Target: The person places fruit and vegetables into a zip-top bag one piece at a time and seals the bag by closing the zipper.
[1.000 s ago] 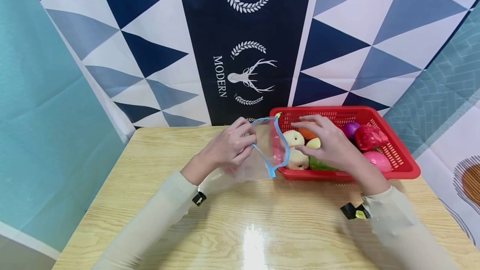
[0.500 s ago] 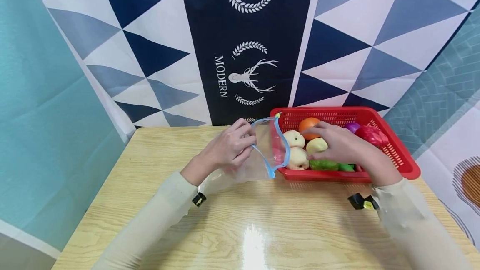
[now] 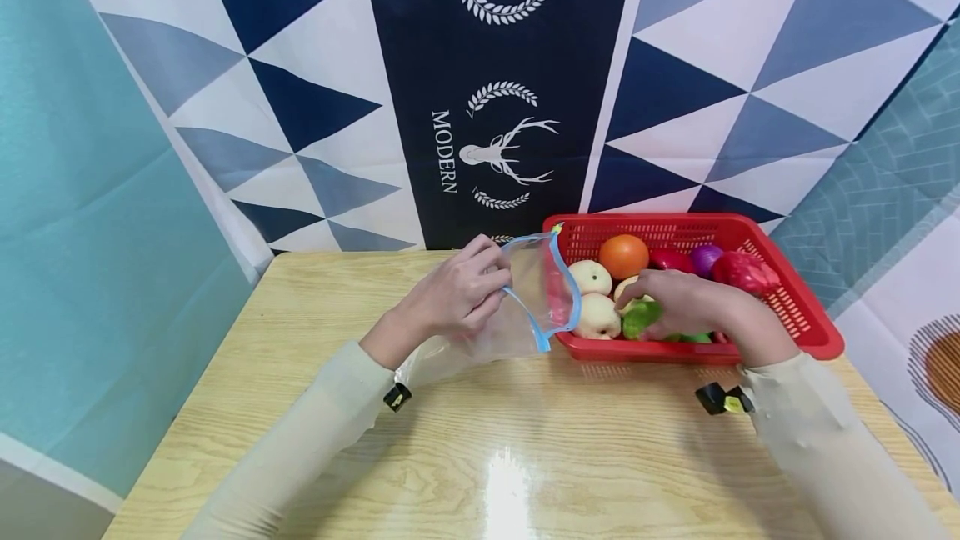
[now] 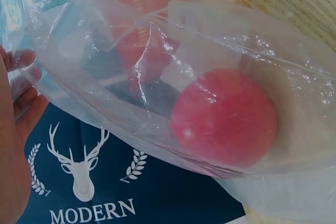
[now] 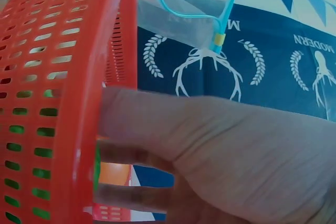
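Note:
My left hand (image 3: 465, 290) pinches the rim of a clear zip bag (image 3: 504, 342) with a blue seal, its mouth gaping toward the red basket (image 3: 821, 338). In the left wrist view, a round pinkish-red fruit (image 4: 223, 121) lies inside the bag. My right hand (image 3: 693, 307) reaches down into the basket, fingers and thumb curled round a green vegetable (image 3: 641, 319). A pale yellow fruit (image 3: 628, 292) sits just behind it, partly covered by the fingers. The basket wall (image 5: 79, 98) hides the right fingertips in the right wrist view.
Two cream-coloured round fruits (image 3: 597, 317) sit at the basket's left end, nearest the bag. An orange (image 3: 624, 257), a purple onion-like item (image 3: 705, 258) and a red knobbly fruit (image 3: 745, 272) lie toward the back. A patterned cloth (image 3: 495, 65) hangs behind the wooden table (image 3: 450, 457).
My right hand first drew right across the basket, uncovering the orange, then lowered and closed on the green vegetable, which has tilted. The left hand and bag have stayed in place.

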A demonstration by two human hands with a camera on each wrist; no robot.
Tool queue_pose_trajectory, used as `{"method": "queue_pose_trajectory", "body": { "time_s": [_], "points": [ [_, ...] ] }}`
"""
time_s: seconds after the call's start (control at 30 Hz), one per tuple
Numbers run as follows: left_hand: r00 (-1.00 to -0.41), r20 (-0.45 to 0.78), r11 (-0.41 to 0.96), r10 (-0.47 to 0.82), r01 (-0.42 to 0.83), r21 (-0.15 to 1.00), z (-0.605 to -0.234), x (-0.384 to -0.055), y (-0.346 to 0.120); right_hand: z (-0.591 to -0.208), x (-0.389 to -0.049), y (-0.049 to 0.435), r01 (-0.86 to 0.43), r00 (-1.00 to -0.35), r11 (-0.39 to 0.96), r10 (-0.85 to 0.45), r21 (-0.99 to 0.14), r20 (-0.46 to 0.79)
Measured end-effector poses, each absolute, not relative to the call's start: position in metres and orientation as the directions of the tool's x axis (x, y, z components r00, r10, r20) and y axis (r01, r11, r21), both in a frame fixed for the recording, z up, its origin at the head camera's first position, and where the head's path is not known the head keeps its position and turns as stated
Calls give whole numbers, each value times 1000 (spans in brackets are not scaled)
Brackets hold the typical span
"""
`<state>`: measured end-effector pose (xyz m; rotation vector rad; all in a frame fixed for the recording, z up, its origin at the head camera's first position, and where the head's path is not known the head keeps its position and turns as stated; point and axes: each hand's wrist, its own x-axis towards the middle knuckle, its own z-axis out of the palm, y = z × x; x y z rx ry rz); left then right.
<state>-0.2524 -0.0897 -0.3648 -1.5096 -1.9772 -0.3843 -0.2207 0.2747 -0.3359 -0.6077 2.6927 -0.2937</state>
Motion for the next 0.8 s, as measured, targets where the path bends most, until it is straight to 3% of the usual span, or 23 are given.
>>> {"method": "queue_pose_trajectory", "body": {
  "time_s": [0.43, 0.8],
  "points": [
    [-158, 625, 304, 764, 943, -134, -366, -253, -89, -338, -222, 279, -376, -832, 891, -446, -256, -330],
    [-166, 622, 313, 765, 940, -134, -365, -253, -87, -325, -216, 277, -402, -866, 873, -460, -275, -195]
  ]
}}
